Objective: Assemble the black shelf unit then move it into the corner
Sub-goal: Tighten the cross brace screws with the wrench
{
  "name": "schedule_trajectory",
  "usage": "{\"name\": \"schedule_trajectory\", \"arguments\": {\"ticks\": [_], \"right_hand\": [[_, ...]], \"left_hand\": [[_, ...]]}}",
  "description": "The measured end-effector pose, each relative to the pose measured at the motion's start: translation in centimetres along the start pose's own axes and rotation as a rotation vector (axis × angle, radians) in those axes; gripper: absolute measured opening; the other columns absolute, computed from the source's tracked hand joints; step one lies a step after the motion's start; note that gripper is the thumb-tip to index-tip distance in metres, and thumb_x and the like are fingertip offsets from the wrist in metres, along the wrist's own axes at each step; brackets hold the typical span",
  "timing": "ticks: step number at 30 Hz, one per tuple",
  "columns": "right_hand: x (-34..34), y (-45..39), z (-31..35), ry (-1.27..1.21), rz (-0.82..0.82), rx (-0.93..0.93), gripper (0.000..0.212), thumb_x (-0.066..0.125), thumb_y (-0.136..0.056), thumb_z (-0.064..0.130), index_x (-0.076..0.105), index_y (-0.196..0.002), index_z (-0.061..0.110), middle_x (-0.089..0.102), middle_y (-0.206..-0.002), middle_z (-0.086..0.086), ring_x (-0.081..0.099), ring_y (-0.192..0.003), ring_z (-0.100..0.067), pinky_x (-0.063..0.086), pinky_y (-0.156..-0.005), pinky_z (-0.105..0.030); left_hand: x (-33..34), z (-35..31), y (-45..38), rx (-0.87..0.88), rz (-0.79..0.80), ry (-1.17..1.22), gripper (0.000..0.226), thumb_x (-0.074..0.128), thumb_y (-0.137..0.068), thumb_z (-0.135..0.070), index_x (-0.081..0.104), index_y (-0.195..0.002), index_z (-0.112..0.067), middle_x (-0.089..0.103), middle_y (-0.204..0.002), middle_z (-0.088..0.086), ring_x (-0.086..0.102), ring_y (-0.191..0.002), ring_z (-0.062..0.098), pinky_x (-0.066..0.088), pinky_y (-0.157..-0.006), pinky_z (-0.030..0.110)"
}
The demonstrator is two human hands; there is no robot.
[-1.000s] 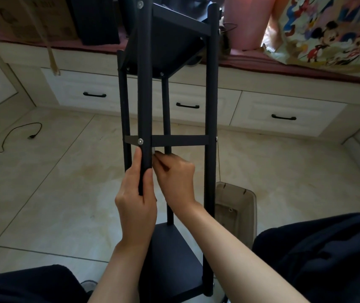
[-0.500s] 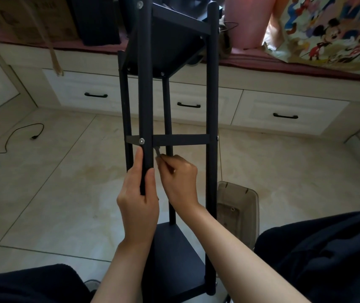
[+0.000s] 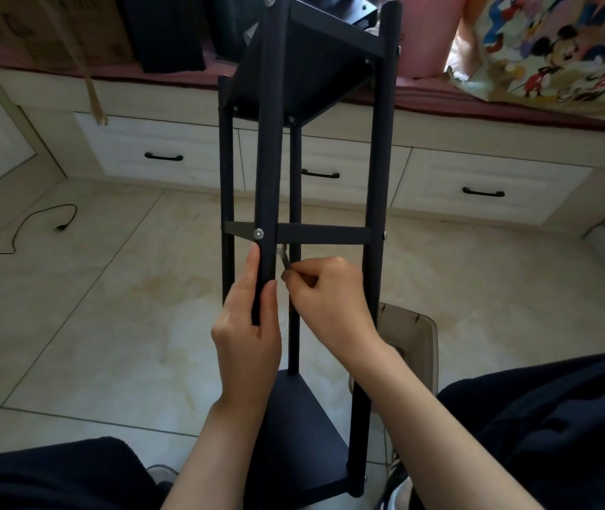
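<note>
Black metal makes up the shelf unit (image 3: 304, 230), which lies tilted toward the person over the tiled floor (image 3: 109, 288), its far end up near the white drawers (image 3: 168, 156) and its near end down between the knees. The left hand (image 3: 247, 340) is wrapped around the nearest post (image 3: 269, 141), thumb stretched up it to just under a silver screw (image 3: 259, 234) where the crossbar (image 3: 323, 233) meets that post. The right hand (image 3: 330, 307) is closed, pinching a small metal tool (image 3: 283, 257), probably a hex key, with its tip held just behind the post below the crossbar; whether it is seated in a fastener cannot be told.

By the look of it the frame is stiff and fairly light, thin tube posts with flat panels, so one hand can steady it. The painted tubes look smooth and may slip, and the length would make it swing if held at one end. For the carry to the corner, a good hold would be on two posts near the crossbar, close to the middle. A brown plastic bin (image 3: 409, 347) stands on the floor just beside the right post.
</note>
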State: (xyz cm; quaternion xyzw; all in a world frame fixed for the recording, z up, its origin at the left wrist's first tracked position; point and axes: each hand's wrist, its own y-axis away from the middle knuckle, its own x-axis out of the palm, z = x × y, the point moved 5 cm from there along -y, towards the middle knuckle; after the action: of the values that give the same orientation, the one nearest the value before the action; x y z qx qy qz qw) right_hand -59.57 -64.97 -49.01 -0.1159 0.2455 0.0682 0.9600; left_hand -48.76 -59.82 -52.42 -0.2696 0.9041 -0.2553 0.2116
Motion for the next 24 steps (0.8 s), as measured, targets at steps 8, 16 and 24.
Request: {"name": "schedule_trajectory", "arguments": {"ticks": [8,16,24], "right_hand": [[-1.0,-0.2,0.9,0.035,-0.023,0.003,0.032,0.057,-0.094,0.01,0.065,-0.064,0.007,0.051,-0.052,0.001,0.047,-0.048,-0.007,0.037,-0.048,-0.012],[-1.3,0.0,1.0,0.091,-0.051,-0.002,0.032,0.058,-0.094,0.011,0.064,-0.063,0.011,0.048,-0.05,0.007,0.046,-0.046,-0.007,0.036,-0.05,-0.01],[-1.5,0.1,1.4,0.219,-0.097,-0.055,0.025,0.057,-0.097,0.014,0.07,-0.075,0.011,0.048,-0.058,0.012,0.046,-0.049,-0.003,0.033,-0.05,-0.007]], "left_hand": [[0.2,-0.2,0.1,0.021,0.021,-0.009,0.045,0.047,-0.102,-0.03,0.041,-0.145,-0.019,0.07,-0.099,0.033,0.071,-0.086,0.047,0.059,-0.074,0.049],[0.3,-0.3,0.2,0.02,0.018,0.012,0.045,0.048,-0.101,-0.03,0.041,-0.145,-0.021,0.07,-0.097,0.032,0.071,-0.083,0.044,0.059,-0.073,0.041],[0.3,-0.2,0.2,0.011,0.012,0.01,0.044,0.047,-0.101,-0.031,0.04,-0.145,-0.026,0.07,-0.097,0.031,0.072,-0.083,0.044,0.061,-0.072,0.048]]}}
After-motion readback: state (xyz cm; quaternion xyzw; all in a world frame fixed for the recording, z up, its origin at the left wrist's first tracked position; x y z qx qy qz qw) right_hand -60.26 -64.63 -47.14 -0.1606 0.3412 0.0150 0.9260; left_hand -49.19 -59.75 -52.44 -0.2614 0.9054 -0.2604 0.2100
